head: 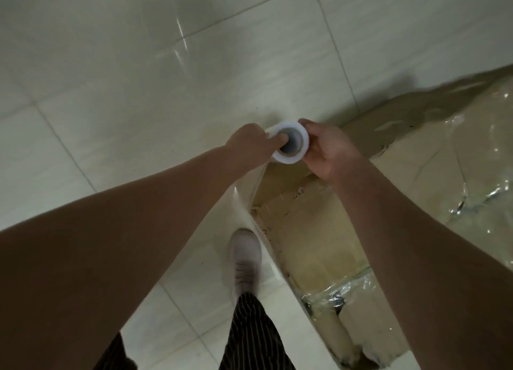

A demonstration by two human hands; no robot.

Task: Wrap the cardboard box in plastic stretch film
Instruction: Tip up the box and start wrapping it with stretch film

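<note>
Head view: both bare forearms reach forward, the hands meeting on a roll of stretch film [301, 136] seen end-on, its hollow core facing the camera. Left hand [249, 143] grips the roll's left side, one finger hooked into the core. Right hand [330, 150] is curled against the roll's right side, thumb on the top rim. A sheet of film [247, 200] runs from the roll down below the left hand. Cardboard box [313, 230] lies below and right of the right hand, on the tiled floor [138, 92]. Crinkled glossy wrap [477, 175] covers its far right part. Dark marks along the box edges, too blurred to read. Under the left wrist: a white shoe [245, 258] just beside the box, striped trousers [249, 333] nearer.
</note>
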